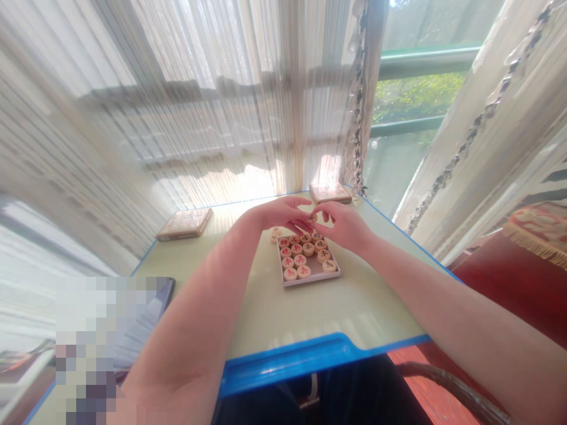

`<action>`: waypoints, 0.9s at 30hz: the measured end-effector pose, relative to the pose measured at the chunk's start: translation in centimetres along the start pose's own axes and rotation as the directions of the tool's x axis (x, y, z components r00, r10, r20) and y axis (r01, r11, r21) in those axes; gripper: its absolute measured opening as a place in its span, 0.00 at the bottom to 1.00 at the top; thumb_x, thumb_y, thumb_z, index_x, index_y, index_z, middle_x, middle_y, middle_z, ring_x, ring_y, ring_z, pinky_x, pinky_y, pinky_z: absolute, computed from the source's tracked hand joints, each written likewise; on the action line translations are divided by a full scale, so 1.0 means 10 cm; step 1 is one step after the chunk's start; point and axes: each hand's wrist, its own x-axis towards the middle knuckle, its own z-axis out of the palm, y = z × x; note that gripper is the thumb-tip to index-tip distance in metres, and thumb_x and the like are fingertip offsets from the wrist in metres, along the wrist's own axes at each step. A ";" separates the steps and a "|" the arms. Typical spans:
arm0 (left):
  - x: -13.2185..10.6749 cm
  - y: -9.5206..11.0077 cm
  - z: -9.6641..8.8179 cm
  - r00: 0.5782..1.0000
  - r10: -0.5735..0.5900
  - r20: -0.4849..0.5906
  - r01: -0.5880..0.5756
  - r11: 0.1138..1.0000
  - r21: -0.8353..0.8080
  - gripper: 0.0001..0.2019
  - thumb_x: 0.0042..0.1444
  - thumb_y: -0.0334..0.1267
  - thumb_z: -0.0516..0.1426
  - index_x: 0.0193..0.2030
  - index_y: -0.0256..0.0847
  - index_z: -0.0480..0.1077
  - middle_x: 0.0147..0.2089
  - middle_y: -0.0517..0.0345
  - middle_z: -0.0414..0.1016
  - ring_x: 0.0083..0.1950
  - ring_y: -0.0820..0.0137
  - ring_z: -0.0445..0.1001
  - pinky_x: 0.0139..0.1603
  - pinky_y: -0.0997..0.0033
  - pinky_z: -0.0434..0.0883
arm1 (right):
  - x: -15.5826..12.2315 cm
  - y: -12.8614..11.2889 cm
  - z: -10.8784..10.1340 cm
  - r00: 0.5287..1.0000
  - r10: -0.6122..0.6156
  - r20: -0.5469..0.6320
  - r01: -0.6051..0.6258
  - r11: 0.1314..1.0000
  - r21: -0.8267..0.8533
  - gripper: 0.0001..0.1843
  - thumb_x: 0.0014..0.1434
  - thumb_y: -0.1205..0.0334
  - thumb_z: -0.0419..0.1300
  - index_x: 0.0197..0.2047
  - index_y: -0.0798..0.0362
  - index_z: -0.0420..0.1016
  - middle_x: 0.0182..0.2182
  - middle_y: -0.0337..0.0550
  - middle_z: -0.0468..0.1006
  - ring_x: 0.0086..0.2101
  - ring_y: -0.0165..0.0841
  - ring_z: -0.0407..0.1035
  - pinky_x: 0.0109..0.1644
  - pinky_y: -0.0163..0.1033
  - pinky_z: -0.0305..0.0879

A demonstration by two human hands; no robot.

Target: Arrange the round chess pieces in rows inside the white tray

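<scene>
A shallow white box on the table holds several round wooden Chinese chess pieces, some with red characters, some with black. Above its far edge, my right hand pinches one chess piece between thumb and fingertips. From the other side my left hand reaches in, fingers stretched and apart, their tips close to that piece; whether they touch it I cannot tell. A bare patch of box floor shows towards the near right. Loose chess pieces lie just beyond the box's left corner, partly behind my left hand.
The pale table has a blue rim at its near edge. A flat patterned box rests at the far left, another patterned box at the back. Sheer curtains hang behind. Red fabric-covered furniture stands at right.
</scene>
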 end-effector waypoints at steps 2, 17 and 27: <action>0.00 0.02 0.02 1.000 0.014 0.011 -0.015 1.000 0.004 0.30 0.51 0.40 0.62 0.61 0.43 0.60 0.43 0.46 0.78 0.42 0.64 0.77 0.45 0.61 0.72 | 0.01 0.00 -0.01 1.000 0.000 -0.014 0.000 1.000 0.002 0.11 0.53 0.58 0.59 0.39 0.53 0.73 0.26 0.38 0.69 0.26 0.29 0.59 0.32 0.34 0.55; 0.00 -0.04 0.01 0.993 0.021 -0.117 -0.008 0.994 0.108 0.23 0.50 0.53 0.59 0.47 0.40 0.70 0.40 0.48 0.76 0.31 0.71 0.74 0.26 0.73 0.66 | 0.00 -0.15 -0.27 0.934 0.095 0.345 -0.077 0.995 -0.065 0.10 0.47 0.58 0.60 0.34 0.54 0.74 0.23 0.37 0.71 0.24 0.28 0.62 0.27 0.33 0.53; 0.01 -0.20 -0.12 0.945 0.048 -0.323 0.014 0.982 0.187 0.19 0.48 0.54 0.60 0.35 0.39 0.71 0.24 0.63 0.59 0.20 0.81 0.52 0.19 0.75 0.52 | -0.15 -0.50 -0.42 0.759 -0.063 0.648 0.088 0.996 -0.006 0.10 0.46 0.62 0.61 0.34 0.51 0.76 0.26 0.39 0.74 0.26 0.30 0.65 0.27 0.34 0.55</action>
